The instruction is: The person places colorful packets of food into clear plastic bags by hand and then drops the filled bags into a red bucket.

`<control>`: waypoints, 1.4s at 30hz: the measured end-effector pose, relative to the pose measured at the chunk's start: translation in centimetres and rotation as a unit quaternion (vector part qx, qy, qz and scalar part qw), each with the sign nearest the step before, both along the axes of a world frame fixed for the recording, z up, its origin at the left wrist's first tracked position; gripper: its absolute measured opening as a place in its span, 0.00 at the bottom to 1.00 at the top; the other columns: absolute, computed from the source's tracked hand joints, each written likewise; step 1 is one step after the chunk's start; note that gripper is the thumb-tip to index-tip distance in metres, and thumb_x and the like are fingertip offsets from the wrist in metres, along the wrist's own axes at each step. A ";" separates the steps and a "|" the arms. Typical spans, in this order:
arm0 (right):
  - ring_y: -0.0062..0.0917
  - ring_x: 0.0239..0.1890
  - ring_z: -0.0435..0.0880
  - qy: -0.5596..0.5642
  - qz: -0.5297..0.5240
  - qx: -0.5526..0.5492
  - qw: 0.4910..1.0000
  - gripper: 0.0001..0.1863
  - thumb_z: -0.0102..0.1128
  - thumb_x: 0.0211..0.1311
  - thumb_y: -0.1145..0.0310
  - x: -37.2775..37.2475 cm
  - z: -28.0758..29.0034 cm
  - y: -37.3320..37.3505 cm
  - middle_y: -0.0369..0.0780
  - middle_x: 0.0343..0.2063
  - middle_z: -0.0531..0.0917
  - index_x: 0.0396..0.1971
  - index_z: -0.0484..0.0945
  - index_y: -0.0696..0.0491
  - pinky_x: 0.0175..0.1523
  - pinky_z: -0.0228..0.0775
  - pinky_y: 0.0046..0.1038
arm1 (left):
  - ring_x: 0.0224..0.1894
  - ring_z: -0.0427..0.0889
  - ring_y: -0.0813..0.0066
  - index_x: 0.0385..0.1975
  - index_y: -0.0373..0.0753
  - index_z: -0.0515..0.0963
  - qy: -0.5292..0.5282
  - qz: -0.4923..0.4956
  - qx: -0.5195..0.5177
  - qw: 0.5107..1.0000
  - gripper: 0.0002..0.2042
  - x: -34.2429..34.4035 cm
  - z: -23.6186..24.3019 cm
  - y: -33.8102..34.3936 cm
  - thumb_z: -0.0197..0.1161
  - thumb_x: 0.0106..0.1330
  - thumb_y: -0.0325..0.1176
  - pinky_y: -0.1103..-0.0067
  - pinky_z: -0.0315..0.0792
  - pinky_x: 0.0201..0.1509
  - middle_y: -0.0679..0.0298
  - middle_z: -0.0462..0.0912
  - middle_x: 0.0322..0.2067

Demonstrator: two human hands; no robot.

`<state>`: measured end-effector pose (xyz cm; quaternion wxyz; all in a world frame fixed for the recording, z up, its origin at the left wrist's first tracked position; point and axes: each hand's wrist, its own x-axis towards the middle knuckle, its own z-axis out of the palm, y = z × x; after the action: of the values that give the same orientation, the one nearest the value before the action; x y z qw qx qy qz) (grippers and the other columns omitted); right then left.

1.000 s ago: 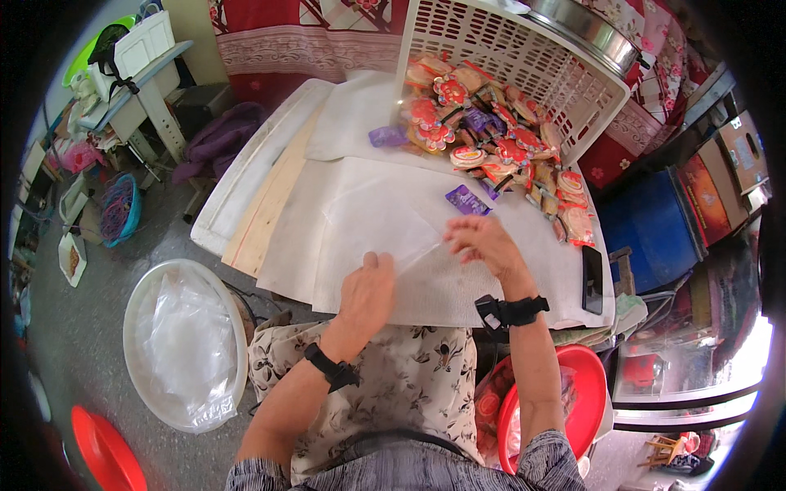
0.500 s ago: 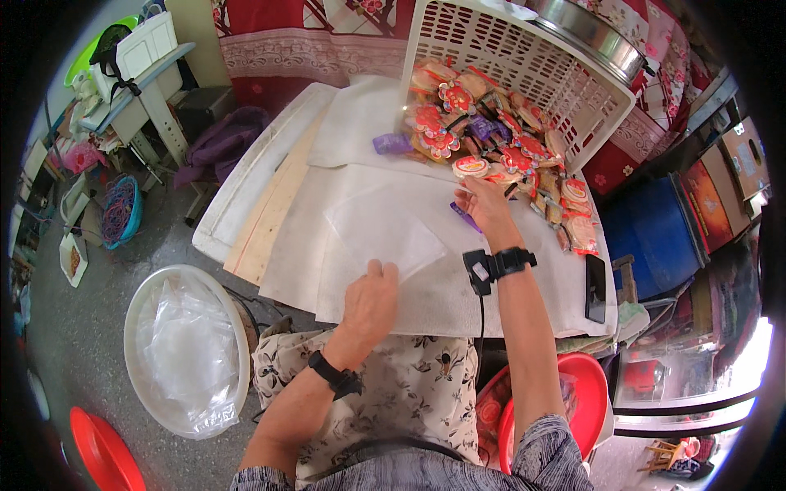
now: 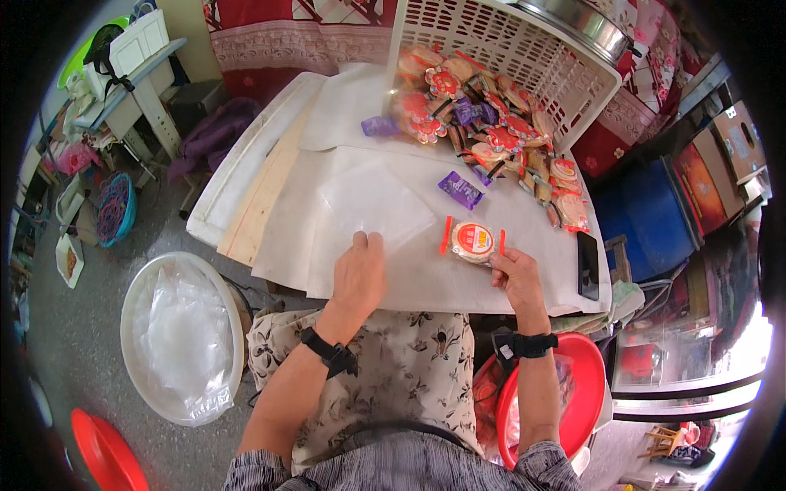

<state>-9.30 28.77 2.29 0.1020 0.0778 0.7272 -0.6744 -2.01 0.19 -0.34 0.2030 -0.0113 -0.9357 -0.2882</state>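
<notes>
My left hand point(image 3: 359, 274) lies flat on the white table cover, its fingertips on the near corner of a clear plastic bag point(image 3: 372, 204) spread out before me. My right hand point(image 3: 516, 277) grips the near edge of a round wrapped snack packet point(image 3: 472, 240) with a red and orange label, which lies on the table just right of the bag. A small purple packet point(image 3: 460, 189) lies a little beyond it. Further back, a heap of wrapped snack packets point(image 3: 483, 131) spills from a tipped white plastic basket point(image 3: 499, 49).
A black phone point(image 3: 588, 264) lies by the table's right edge. A white tub lined with plastic point(image 3: 182, 335) stands on the floor at my left, a red basin point(image 3: 573, 401) at my right, a blue drum point(image 3: 647, 217) beyond the table's right side.
My right hand drew back from the heap toward me, bringing one round packet to the table's near side. The plastic bag now lies flat, and my left hand has slid forward onto its corner.
</notes>
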 end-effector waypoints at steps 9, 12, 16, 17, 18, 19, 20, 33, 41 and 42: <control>0.15 0.19 0.75 -0.043 0.077 -0.060 0.994 0.08 0.62 0.60 0.67 4.8 1.7 -1.4 0.34 0.19 0.78 0.27 0.78 0.56 0.22 0.66 0.16 | 0.31 0.77 0.45 0.32 0.32 0.67 -0.036 0.009 -0.014 0.999 0.08 -0.1 0.3 0.7 0.55 0.52 0.18 0.60 0.73 0.33 0.47 0.72 0.32; 0.15 0.20 0.76 -0.064 0.100 -0.095 0.988 0.08 0.61 0.61 0.67 5.7 1.4 -1.8 0.35 0.20 0.79 0.27 0.78 0.56 0.23 0.66 0.16 | 0.31 0.78 0.45 0.33 0.32 0.67 -0.044 0.002 -0.017 0.999 0.08 -0.1 0.5 0.9 0.54 0.54 0.19 0.60 0.73 0.33 0.47 0.73 0.33; 0.16 0.20 0.76 -0.054 0.084 -0.094 0.991 0.08 0.61 0.60 0.67 5.3 0.6 -3.0 0.36 0.20 0.79 0.27 0.78 0.56 0.24 0.69 0.17 | 0.27 0.78 0.46 0.33 0.33 0.67 -0.009 0.003 -0.029 1.000 0.09 -0.3 -0.6 1.2 0.58 0.54 0.21 0.60 0.73 0.29 0.50 0.74 0.33; 0.16 0.20 0.77 -0.050 0.073 -0.086 0.992 0.08 0.61 0.60 0.67 5.1 0.4 -3.3 0.36 0.20 0.79 0.27 0.78 0.56 0.24 0.70 0.18 | 0.27 0.78 0.46 0.33 0.33 0.67 -0.009 -0.002 -0.032 0.999 0.09 -0.3 -0.8 1.4 0.58 0.54 0.21 0.60 0.73 0.29 0.50 0.74 0.33; 0.16 0.20 0.77 -0.046 0.061 -0.078 0.994 0.08 0.61 0.60 0.68 4.9 0.2 -3.7 0.36 0.21 0.79 0.27 0.78 0.56 0.24 0.70 0.18 | 0.27 0.78 0.46 0.33 0.33 0.67 -0.008 -0.008 -0.036 0.999 0.09 -0.2 -0.9 1.5 0.58 0.54 0.21 0.61 0.73 0.29 0.50 0.74 0.33; 0.17 0.21 0.77 -0.038 0.048 -0.086 0.994 0.07 0.61 0.61 0.68 4.7 0.0 -4.0 0.35 0.21 0.79 0.27 0.77 0.56 0.25 0.72 0.18 | 0.27 0.78 0.46 0.33 0.34 0.67 -0.003 -0.018 -0.029 0.999 0.09 -0.1 -0.8 1.6 0.58 0.54 0.21 0.61 0.73 0.29 0.50 0.74 0.33; 0.17 0.21 0.78 -0.029 0.034 -0.094 0.995 0.07 0.61 0.61 0.69 4.6 -0.3 -4.3 0.35 0.21 0.79 0.28 0.77 0.56 0.25 0.73 0.19 | 0.27 0.78 0.46 0.33 0.34 0.67 0.003 -0.029 -0.022 0.999 0.09 0.0 -0.7 1.8 0.58 0.54 0.22 0.61 0.73 0.28 0.50 0.74 0.33; 0.18 0.27 0.80 0.003 -0.002 -0.126 0.992 0.10 0.52 0.67 0.71 5.7 -1.7 -12.0 0.37 0.29 0.82 0.34 0.80 0.60 0.33 0.76 0.23 | 0.29 0.77 0.46 0.33 0.34 0.65 0.074 -0.120 0.023 0.990 0.12 0.8 0.6 2.8 0.58 0.50 0.18 0.61 0.72 0.29 0.49 0.72 0.31; 0.30 0.30 0.81 0.310 0.158 0.275 0.896 0.08 0.52 0.62 0.76 5.7 0.0 -10.8 0.39 0.31 0.83 0.37 0.80 0.60 0.37 0.73 0.25 | 0.31 0.76 0.46 0.33 0.36 0.65 0.095 -0.103 0.027 0.990 0.13 0.8 0.5 1.9 0.57 0.48 0.17 0.61 0.72 0.30 0.52 0.71 0.30; 0.34 0.31 0.81 0.413 0.136 0.319 0.842 0.09 0.53 0.60 0.77 5.8 -0.1 -10.6 0.41 0.32 0.82 0.37 0.80 0.59 0.37 0.73 0.27 | 0.31 0.76 0.46 0.33 0.36 0.65 0.094 -0.102 0.024 0.990 0.13 0.8 0.5 1.8 0.57 0.48 0.17 0.61 0.72 0.30 0.52 0.71 0.30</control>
<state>-3.47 18.22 2.18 -0.1477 -0.2792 0.8802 -0.3542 -1.19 2.00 0.12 0.2597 -0.1292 -0.8991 -0.3278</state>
